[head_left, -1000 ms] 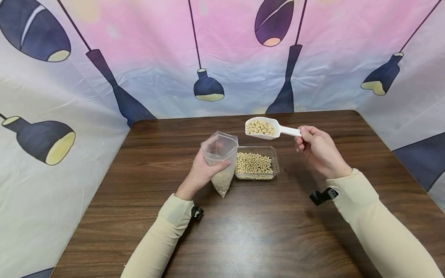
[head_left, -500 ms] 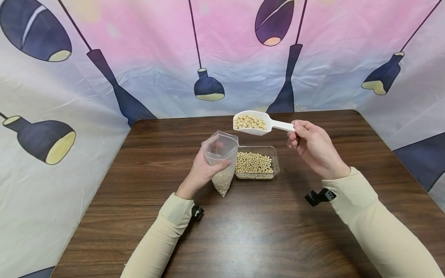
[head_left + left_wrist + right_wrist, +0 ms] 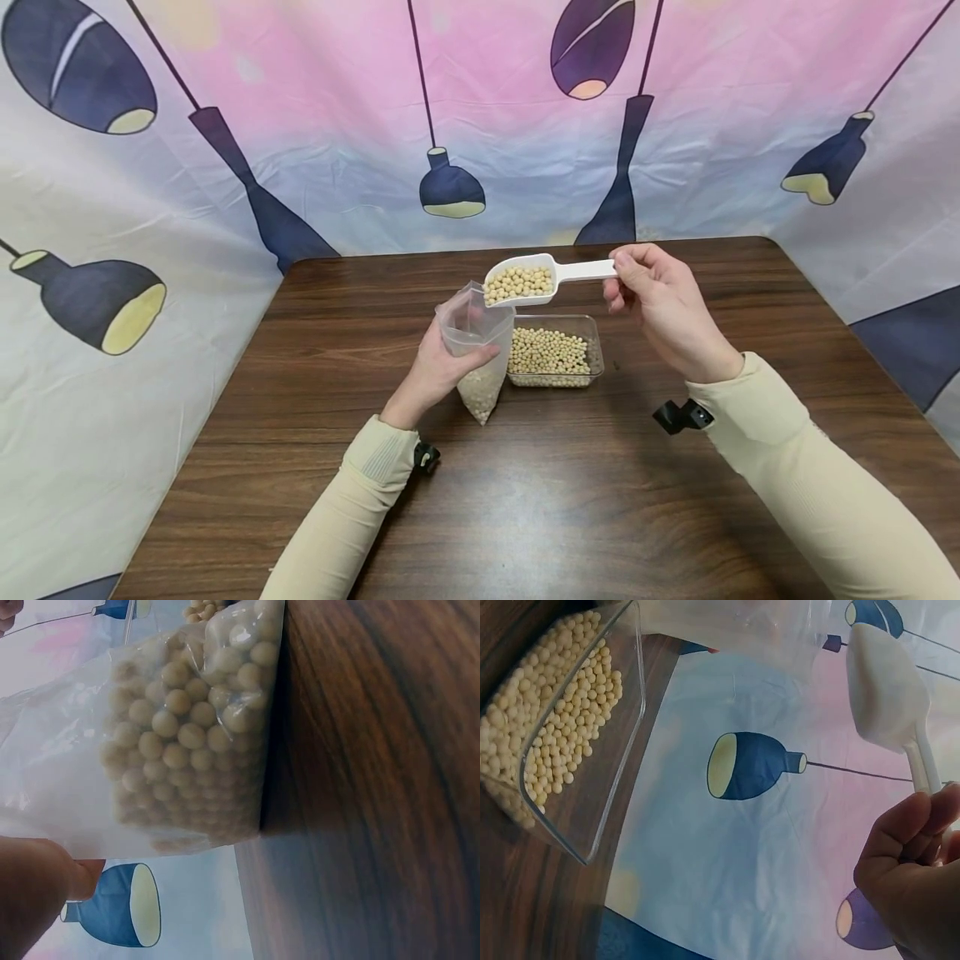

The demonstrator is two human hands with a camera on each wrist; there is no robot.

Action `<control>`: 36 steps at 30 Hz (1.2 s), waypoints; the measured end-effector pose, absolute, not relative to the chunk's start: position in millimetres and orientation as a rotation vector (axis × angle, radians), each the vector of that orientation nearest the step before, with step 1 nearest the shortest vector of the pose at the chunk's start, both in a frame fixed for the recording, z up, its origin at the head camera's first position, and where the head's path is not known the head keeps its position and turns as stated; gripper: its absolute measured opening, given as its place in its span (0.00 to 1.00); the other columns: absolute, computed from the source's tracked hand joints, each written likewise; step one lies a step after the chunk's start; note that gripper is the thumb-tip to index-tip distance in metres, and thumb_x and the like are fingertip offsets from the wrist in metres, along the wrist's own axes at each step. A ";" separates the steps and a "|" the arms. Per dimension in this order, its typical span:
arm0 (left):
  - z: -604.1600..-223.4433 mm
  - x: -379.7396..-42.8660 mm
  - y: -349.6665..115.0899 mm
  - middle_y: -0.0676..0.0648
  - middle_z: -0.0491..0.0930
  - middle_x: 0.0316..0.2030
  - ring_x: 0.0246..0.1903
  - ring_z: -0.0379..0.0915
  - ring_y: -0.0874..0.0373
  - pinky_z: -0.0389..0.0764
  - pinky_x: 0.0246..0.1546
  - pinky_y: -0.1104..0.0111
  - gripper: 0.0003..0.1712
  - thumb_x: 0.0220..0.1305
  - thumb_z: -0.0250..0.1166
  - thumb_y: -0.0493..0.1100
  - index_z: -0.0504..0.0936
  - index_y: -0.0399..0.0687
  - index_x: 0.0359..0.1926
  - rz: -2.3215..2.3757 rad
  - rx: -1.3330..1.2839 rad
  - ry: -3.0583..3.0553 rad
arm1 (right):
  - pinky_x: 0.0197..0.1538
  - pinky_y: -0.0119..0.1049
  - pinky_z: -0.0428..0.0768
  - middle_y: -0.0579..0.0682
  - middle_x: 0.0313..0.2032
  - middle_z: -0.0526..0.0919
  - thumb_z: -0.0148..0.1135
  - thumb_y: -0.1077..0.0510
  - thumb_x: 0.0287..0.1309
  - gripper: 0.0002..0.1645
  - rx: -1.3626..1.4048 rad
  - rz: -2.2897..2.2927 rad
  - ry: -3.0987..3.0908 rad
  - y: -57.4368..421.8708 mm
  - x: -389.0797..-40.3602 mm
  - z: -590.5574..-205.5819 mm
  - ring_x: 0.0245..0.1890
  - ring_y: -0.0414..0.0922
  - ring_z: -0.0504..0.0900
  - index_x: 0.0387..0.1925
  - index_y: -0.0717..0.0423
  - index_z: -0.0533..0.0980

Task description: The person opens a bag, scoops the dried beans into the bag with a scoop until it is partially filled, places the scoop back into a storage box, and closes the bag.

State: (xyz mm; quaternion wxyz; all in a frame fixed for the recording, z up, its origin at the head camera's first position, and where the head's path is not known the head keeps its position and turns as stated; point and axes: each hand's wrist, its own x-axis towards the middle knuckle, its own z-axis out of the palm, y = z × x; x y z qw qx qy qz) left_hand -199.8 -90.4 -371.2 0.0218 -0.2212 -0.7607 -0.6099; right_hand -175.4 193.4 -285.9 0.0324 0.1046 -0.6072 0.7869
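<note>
My left hand (image 3: 442,367) grips a clear plastic bag (image 3: 480,362) near its top, fingers behind and thumb across the front. The bag stands upright with its mouth open; pale round soybeans (image 3: 187,727) fill its lower part in the left wrist view. My right hand (image 3: 667,304) pinches the handle of a white plastic scoop (image 3: 555,283). Heaped with soybeans, the scoop's bowl overlaps the bag's right rim in the head view, its tip a little lowered. From the right wrist camera only the underside of the scoop (image 3: 885,690) shows.
Just right of the bag, a clear rectangular plastic box (image 3: 596,367) holds many loose soybeans. All of this is on a dark wood-grain table (image 3: 510,500). A cloth backdrop printed with lamps (image 3: 450,187) hangs behind the table's far edge.
My right hand has carried the loaded scoop leftward from above the box to the bag's mouth, rising slightly and then dipping. The left hand and the bag have stayed in place.
</note>
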 end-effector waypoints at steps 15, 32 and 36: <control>-355.9 -190.8 -86.9 0.38 0.67 0.59 0.56 0.68 0.46 0.72 0.55 0.54 0.45 0.54 0.72 0.32 0.60 0.41 0.70 -1.944 -0.638 -2.385 | 0.31 0.27 0.77 0.49 0.22 0.78 0.53 0.60 0.70 0.07 0.339 2.213 -1.854 190.1 -173.6 -279.7 0.24 0.39 0.77 0.41 0.62 0.72; -354.5 -190.3 -86.9 0.36 0.67 0.60 0.56 0.68 0.44 0.72 0.56 0.54 0.46 0.54 0.72 0.33 0.59 0.42 0.71 -1.945 -0.614 -2.405 | 0.30 0.28 0.78 0.50 0.22 0.80 0.54 0.60 0.69 0.09 0.413 2.080 -1.803 188.3 -172.2 -274.4 0.24 0.40 0.78 0.42 0.65 0.73; -354.7 -190.1 -87.4 0.37 0.67 0.60 0.56 0.68 0.45 0.72 0.56 0.54 0.46 0.55 0.72 0.34 0.59 0.42 0.71 -1.943 -0.613 -2.411 | 0.31 0.28 0.78 0.49 0.21 0.79 0.55 0.60 0.69 0.09 0.409 2.038 -1.823 187.0 -171.6 -271.6 0.23 0.39 0.78 0.42 0.64 0.72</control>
